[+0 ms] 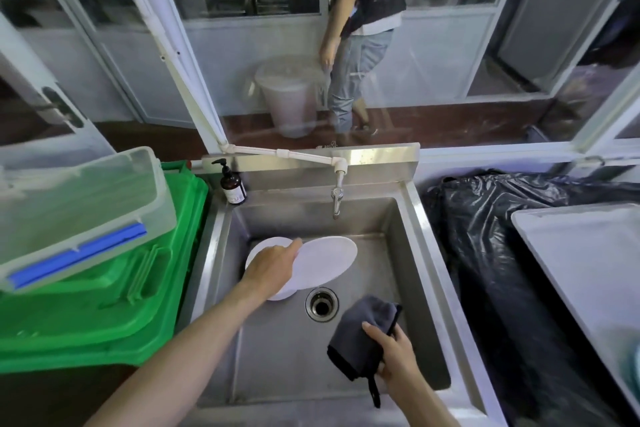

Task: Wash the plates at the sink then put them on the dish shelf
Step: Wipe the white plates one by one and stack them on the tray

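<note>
**Inspector:** State the step in hand, working left to right.

**Me:** Washing has barely started, by my judgement. My left hand (273, 267) reaches forward into the sink (408, 253) and holds the upper plate (325, 262) by its near-left edge, tilted up off the lower plate (266, 246), which lies under that hand on the sink floor. The fingers are hidden behind the rim, so I read it as a grip on the edge rather than a flat touch.

**Inspector:** And to the right of that grip?

**Me:** The drain (322, 304) sits just right of and nearer than the plates. Beyond it my right hand (394, 354) is clamped on a dark cloth (363, 333), thumb across the fold, wrist low, clear of the plates.

**Inspector:** Water?

**Me:** No stream visible from the tap (336, 199), beyond both hands.

**Inspector:** Next move?

**Me:** Likely bringing the cloth leftward onto the tilted plate while the left hand steadies it. No shelf identified in view.
</note>
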`<state>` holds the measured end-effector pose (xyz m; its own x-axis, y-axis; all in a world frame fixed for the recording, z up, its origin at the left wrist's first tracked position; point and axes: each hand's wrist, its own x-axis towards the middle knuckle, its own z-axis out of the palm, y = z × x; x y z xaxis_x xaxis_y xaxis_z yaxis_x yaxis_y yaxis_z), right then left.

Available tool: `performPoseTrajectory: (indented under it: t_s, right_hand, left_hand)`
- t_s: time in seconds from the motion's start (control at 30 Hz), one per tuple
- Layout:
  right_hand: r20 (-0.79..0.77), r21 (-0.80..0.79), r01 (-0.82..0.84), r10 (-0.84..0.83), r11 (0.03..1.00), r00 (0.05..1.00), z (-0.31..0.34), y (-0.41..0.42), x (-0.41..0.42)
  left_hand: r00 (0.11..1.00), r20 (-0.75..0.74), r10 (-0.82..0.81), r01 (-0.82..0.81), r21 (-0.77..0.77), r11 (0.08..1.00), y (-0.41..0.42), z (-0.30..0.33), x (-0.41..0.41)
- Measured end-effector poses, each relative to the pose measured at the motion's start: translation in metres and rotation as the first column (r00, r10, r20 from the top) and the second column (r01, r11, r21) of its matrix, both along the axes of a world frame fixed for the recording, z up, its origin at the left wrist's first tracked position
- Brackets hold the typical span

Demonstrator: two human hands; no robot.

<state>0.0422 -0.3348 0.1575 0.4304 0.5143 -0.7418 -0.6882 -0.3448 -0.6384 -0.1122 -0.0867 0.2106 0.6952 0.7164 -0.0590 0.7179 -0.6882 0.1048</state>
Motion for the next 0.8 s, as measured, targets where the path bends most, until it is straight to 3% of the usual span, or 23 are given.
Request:
performPoseTrajectory:
  t_s: [0.13, 0.5, 0.8]
  right_hand:
    - [0.005, 0.033, 0.01, -0.01, 0.999, 1.0, 0.007, 0.0, -0.004]
    - [0.052, -0.007, -0.034, 0.034, 0.999, 0.998, 0.013, -0.011, -0.006]
    - [0.06, -0.018, -0.035, 0.036, 0.999, 0.998, 0.01, -0.019, -0.002]
  left_hand:
    - [0.992, -0.108, -0.065, 0.08, 0.135, 0.988, -0.001, 0.008, -0.003]
    - [0.967, -0.196, -0.161, 0.187, 0.122, 0.975, -0.012, 0.025, -0.002]
    - [0.981, -0.123, -0.149, 0.164, 0.123, 0.979, -0.007, 0.022, 0.0]
